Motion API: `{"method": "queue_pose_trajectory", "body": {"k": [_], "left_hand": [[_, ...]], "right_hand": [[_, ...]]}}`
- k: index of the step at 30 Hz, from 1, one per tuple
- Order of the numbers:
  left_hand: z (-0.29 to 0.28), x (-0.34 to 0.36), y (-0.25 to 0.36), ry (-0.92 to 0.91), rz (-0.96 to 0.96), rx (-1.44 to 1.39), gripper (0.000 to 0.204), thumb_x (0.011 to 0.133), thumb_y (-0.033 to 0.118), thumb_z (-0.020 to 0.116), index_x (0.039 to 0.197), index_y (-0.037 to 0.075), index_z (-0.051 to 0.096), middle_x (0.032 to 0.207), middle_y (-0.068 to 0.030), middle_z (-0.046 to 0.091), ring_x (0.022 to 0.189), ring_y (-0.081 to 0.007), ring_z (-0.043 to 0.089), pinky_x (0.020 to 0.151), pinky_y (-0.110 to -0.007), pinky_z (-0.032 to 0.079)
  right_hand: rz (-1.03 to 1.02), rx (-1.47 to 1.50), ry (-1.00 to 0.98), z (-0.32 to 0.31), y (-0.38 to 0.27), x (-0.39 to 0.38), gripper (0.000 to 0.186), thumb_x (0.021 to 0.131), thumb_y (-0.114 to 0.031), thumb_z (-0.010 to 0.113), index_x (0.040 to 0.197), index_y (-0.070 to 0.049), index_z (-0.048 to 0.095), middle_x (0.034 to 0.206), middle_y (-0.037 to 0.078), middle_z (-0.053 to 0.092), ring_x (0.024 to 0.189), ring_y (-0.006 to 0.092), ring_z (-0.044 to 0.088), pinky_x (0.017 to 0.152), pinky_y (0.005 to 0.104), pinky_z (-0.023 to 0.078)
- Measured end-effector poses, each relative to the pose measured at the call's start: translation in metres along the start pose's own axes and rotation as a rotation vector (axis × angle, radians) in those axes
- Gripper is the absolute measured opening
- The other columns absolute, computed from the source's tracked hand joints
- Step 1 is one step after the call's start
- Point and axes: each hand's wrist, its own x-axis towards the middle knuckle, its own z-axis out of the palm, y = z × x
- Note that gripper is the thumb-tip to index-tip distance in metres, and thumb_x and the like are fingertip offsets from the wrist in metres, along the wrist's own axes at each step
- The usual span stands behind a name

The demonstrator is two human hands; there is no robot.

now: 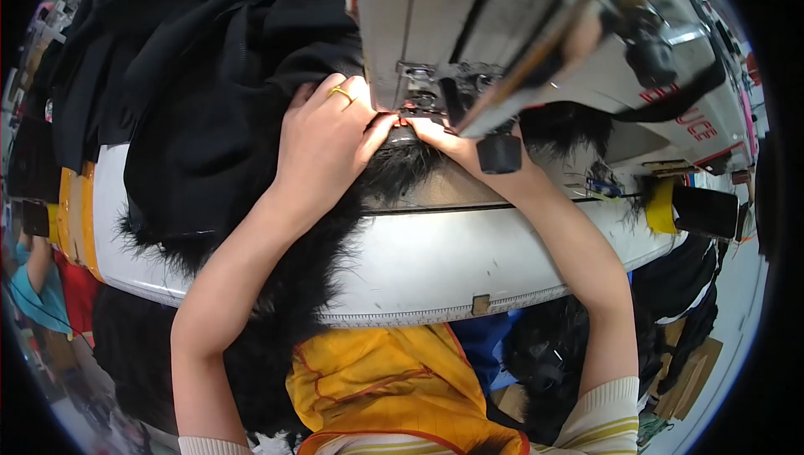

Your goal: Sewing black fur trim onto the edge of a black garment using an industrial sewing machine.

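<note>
A white sewing machine has its presser foot over black fabric with feather trim. My left hand, with a gold ring, is curled on the fabric just left of the foot, its thumb pinching the edge at the foot. From the right, my right hand reaches under the machine head, a digit at the trim's edge by the foot. Its other fingers are largely hidden behind the machine and a black knob. Black cloth is heaped to the left.
The white table edge carries a measuring tape along its front. A dark device sits at the right. Yellow cloth covers my lap. Another person's arm in blue shows at far left. Cardboard lies below right.
</note>
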Motion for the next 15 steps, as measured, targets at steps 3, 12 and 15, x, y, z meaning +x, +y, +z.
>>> {"method": "queue_pose_trajectory", "body": {"k": [3,12,15], "left_hand": [[-0.018,-0.001,0.006,0.173,0.192,0.052,0.012,0.07,0.016,0.072,0.077,0.008,0.066,0.081,-0.0011,0.062,0.086,-0.0187,0.059,0.072,-0.031,0.047],[-0.034,-0.015,0.016,-0.111,0.186,0.115,0.043,0.065,0.008,0.071,0.105,0.004,0.057,0.105,-0.0053,0.057,0.101,-0.0206,0.055,0.079,-0.03,0.048],[-0.033,-0.019,0.009,-0.224,0.233,0.109,0.034,0.062,0.006,0.067,0.094,0.006,0.057,0.097,-0.0024,0.058,0.094,-0.0175,0.056,0.069,-0.028,0.05]], "right_hand": [[-0.111,-0.036,0.133,-0.028,-0.02,0.007,0.02,0.063,-0.019,0.065,0.052,-0.004,0.058,0.054,0.015,0.056,0.057,0.0293,0.056,0.054,0.0382,0.041],[0.295,0.787,-0.12,-0.088,-0.035,-0.004,0.023,0.083,-0.017,0.063,0.097,0.002,0.06,0.092,0.006,0.062,0.086,0.0146,0.059,0.07,0.0258,0.046],[-0.031,-0.074,-0.239,-0.073,-0.044,-0.008,0.027,0.071,-0.022,0.064,0.089,-0.003,0.058,0.092,0.009,0.058,0.096,0.0244,0.056,0.083,0.0357,0.045]]}}
